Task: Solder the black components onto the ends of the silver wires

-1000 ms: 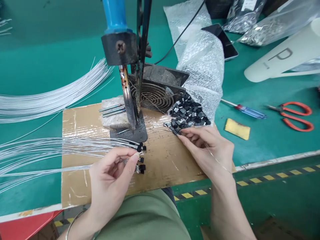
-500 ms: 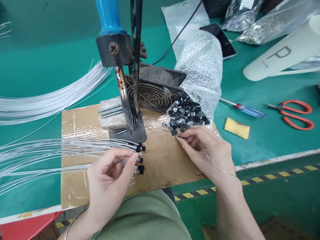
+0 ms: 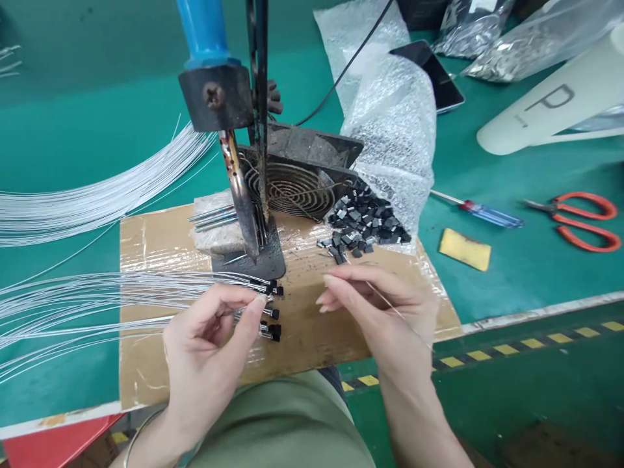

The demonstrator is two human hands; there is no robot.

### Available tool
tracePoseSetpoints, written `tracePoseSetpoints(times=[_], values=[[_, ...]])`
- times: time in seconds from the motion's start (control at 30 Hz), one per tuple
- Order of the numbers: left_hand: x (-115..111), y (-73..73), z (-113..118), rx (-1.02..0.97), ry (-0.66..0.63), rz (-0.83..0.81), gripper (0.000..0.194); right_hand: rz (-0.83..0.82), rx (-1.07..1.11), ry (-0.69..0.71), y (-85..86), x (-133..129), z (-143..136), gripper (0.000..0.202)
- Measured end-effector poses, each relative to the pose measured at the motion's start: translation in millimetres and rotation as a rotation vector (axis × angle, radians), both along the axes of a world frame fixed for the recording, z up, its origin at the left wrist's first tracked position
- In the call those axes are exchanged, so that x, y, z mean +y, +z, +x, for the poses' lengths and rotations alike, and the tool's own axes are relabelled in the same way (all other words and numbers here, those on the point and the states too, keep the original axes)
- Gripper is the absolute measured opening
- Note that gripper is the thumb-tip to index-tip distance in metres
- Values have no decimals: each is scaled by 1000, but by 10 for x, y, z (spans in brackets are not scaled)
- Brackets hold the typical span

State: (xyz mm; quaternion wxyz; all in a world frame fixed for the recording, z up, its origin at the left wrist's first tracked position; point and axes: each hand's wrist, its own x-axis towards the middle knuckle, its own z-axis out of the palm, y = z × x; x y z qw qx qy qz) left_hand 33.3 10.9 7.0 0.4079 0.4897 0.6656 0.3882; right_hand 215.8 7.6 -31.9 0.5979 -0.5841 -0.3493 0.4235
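Since the earlier frame, our right hand [image 3: 385,312] has drawn back from the pile of small black parts [image 3: 365,224] toward the middle of the cardboard sheet [image 3: 312,325], and our left hand [image 3: 209,344] has stayed put by the wire ends.

Nearest us, the left grip is pinched together, thumb and forefinger, on the end of a thin white wire [image 3: 238,311]. Just beside those fingertips lie several black-capped wire ends [image 3: 273,318] on the cardboard. The right grip is closed, fingertips drawn together; whether they hold one of the black parts we cannot tell. A fine strand of solder wire [image 3: 394,311] crosses the back of that hand.

A fan of white wires [image 3: 73,299] runs off to the left across the green worktop [image 3: 526,273]. Beyond the hands stands the blue-handled soldering iron [image 3: 229,130] on its black stand, tip down, with a small fan [image 3: 297,185] behind it. The black parts spill from bubble wrap [image 3: 394,123] on the right. Farther right lie a yellow sponge [image 3: 464,249], a screwdriver [image 3: 482,211] and orange scissors [image 3: 580,218].
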Motion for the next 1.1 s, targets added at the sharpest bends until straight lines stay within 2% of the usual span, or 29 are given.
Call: tracePoseSetpoints(times=[0.2,0.33,0.5,0.67,1.1], values=[[11,51,5,-3,-9,-40,8,-81,315,101,31,22,-264,7],[13,88,2,-15,-19,-75,8,-114,416,195,31,16,-360,3],[37,130,-3,-147,-49,-107,7,-133,468,256,30,5,-400,1],[57,109,-39,-221,-69,-139,11,-153,475,266,20,-1,-413,2],[69,61,-56,-270,-90,-123,14,-143,469,252,15,-20,-410,2]])
